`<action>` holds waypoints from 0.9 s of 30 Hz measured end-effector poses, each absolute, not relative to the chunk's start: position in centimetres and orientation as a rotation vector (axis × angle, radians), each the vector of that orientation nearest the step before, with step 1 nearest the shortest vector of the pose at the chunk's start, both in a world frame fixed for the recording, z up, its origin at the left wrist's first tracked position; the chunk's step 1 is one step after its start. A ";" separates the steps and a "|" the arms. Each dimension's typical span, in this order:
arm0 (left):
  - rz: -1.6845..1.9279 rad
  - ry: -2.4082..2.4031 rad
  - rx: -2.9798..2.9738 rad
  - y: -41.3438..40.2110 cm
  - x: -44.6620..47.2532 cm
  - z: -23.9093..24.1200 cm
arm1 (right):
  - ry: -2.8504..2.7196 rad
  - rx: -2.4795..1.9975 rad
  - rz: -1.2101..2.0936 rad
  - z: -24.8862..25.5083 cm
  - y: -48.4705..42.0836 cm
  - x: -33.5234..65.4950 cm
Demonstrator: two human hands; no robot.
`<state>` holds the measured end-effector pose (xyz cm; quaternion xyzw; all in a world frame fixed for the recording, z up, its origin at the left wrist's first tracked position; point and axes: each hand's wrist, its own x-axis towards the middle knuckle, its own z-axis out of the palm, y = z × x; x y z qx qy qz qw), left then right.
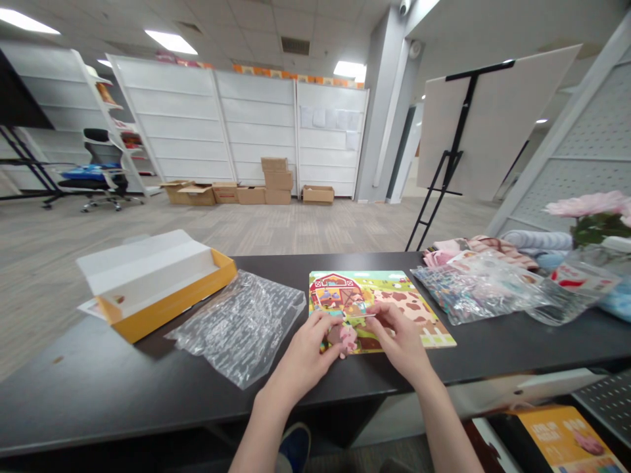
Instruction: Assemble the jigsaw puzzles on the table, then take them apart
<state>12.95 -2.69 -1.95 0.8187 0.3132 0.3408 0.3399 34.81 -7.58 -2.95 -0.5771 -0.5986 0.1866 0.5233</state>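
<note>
A farm-scene puzzle board [397, 286] with a red barn and a brown-spotted cow pattern lies flat on the dark table. Over its near left part, my left hand [306, 349] is closed on a pink puzzle piece [348, 337] that looks like a pig. My right hand [403, 343] pinches a thin, white-edged puzzle piece [359, 316] above the middle of the board. That piece is tilted nearly edge-on, so its picture barely shows. The fingers of both hands hide parts of the board.
Left of the board lies a crumpled clear plastic bag [246, 328], with an open yellow box [172, 299] beyond it. Plastic-wrapped goods [483, 286] and folded cloths sit at right, near pink flowers [586, 205]. The black table [98, 401] ends close to my body.
</note>
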 end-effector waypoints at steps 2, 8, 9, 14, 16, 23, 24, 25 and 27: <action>0.911 0.804 2.044 -2.7 13.0 -1.9 | -1.448 -1.318 0.488 -2.7 -7.7 34.7; 0.955 0.835 1.629 -2.4 13.6 -2.2 | -1.441 -1.218 0.398 -2.6 -8.0 34.8; 0.960 0.832 1.577 -2.4 13.7 -2.2 | -1.430 -1.203 0.378 -2.6 -8.0 34.8; 0.984 0.773 1.349 -2.6 14.2 -1.8 | -1.400 -1.186 0.410 -2.7 -8.1 33.8; 0.975 0.746 1.304 -2.6 14.2 -1.6 | -1.420 -1.205 0.443 -2.8 -7.9 33.5; 0.952 0.707 1.355 -2.4 14.5 -2.1 | -1.634 -1.271 0.347 -2.8 -7.6 33.1; 0.950 0.714 1.366 -2.4 14.5 -2.3 | -1.678 -1.266 0.344 -2.7 -7.6 33.1; 0.958 0.729 1.370 -2.3 14.5 -2.4 | -1.712 -1.260 0.338 -2.6 -7.6 33.2; 1.026 0.774 1.335 -2.1 14.5 -2.4 | -1.724 -1.278 0.288 -2.7 -7.5 33.4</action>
